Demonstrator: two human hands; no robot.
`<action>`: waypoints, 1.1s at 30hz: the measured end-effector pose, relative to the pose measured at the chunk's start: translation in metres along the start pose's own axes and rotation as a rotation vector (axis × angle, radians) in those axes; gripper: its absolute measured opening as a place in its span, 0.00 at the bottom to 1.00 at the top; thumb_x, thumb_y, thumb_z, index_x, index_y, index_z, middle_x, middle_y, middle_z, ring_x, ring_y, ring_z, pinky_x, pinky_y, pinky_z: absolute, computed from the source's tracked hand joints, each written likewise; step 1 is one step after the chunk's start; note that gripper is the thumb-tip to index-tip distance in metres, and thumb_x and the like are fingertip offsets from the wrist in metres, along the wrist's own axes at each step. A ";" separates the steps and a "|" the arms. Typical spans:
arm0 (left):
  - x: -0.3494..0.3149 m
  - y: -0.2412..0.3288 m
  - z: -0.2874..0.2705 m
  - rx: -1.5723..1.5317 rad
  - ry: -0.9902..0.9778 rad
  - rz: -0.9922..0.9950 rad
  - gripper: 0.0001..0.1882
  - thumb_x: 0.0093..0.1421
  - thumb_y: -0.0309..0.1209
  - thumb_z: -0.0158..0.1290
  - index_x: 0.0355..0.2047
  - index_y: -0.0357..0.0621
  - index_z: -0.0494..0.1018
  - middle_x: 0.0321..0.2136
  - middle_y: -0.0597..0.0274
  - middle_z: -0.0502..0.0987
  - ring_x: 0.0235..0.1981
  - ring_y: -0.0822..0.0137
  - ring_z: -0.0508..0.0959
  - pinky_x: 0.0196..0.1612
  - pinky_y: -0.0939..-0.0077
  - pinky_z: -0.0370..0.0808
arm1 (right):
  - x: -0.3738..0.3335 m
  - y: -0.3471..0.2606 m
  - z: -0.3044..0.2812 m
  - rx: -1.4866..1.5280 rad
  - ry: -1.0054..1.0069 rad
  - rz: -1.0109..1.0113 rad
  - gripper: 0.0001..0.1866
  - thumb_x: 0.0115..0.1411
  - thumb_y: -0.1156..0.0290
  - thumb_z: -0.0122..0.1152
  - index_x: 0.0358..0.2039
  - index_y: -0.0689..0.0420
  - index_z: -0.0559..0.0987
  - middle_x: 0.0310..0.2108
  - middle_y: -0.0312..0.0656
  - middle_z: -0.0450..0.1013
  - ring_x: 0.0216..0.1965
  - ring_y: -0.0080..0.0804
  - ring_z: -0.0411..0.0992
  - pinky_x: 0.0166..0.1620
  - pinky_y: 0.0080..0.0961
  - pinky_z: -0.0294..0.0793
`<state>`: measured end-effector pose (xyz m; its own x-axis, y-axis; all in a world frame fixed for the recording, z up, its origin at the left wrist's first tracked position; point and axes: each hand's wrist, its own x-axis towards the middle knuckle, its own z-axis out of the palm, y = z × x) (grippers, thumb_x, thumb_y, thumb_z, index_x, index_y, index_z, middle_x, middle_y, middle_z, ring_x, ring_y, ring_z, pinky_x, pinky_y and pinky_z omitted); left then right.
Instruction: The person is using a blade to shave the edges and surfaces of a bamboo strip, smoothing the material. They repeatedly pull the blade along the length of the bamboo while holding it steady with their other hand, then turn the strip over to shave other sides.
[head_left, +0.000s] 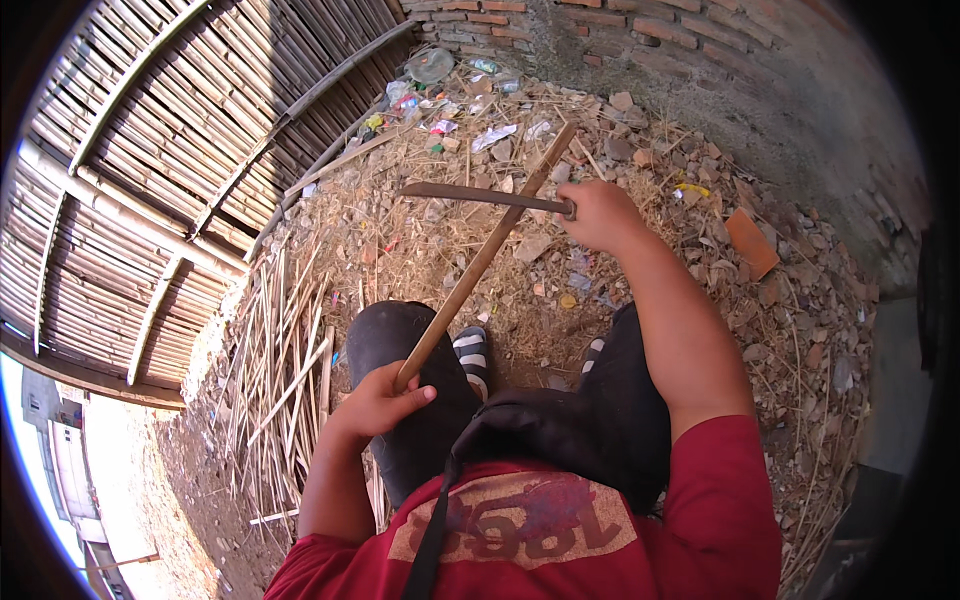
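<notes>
My left hand (378, 405), resting by my left knee, is closed around the lower end of a long flat bamboo strip (466, 284). The strip slants up and away to the right over the ground. My right hand (604, 216) grips the handle of a machete (475, 194), mostly hidden in the fist. Its dark, narrow, slightly curved blade points left and crosses the strip's upper part. Whether blade and strip touch, I cannot tell.
A pile of thin bamboo sticks (275, 365) lies to my left. Beyond it stands a bamboo slat wall (190, 130). Rubble, straw and litter cover the ground up to a brick wall (690, 50). A broken orange tile (752, 245) lies at the right.
</notes>
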<state>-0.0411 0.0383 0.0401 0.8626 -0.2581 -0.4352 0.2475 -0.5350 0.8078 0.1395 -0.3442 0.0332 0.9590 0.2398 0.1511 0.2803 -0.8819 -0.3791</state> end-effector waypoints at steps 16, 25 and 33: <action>-0.002 -0.002 -0.002 -0.032 -0.007 -0.024 0.19 0.59 0.42 0.68 0.31 0.47 0.69 0.24 0.75 0.68 0.26 0.79 0.66 0.28 0.78 0.65 | -0.001 -0.006 0.014 -0.162 0.003 -0.176 0.15 0.52 0.65 0.67 0.41 0.51 0.80 0.35 0.46 0.80 0.39 0.46 0.80 0.43 0.45 0.79; -0.005 0.005 0.001 0.059 0.048 -0.033 0.19 0.58 0.41 0.69 0.30 0.48 0.68 0.23 0.76 0.67 0.26 0.79 0.66 0.28 0.79 0.64 | 0.000 0.023 0.007 0.008 0.007 0.310 0.11 0.57 0.62 0.65 0.38 0.53 0.81 0.33 0.45 0.81 0.39 0.49 0.80 0.42 0.48 0.78; -0.008 0.003 0.000 -0.028 0.021 -0.028 0.19 0.59 0.39 0.68 0.30 0.48 0.67 0.23 0.76 0.66 0.26 0.79 0.64 0.28 0.78 0.63 | -0.002 -0.002 0.024 -0.171 0.149 -0.237 0.12 0.51 0.63 0.69 0.34 0.50 0.78 0.28 0.42 0.78 0.35 0.49 0.79 0.38 0.48 0.77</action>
<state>-0.0472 0.0391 0.0464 0.8640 -0.2264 -0.4498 0.2840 -0.5186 0.8065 0.1381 -0.3336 0.0117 0.8475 0.3959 0.3535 0.4718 -0.8671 -0.1601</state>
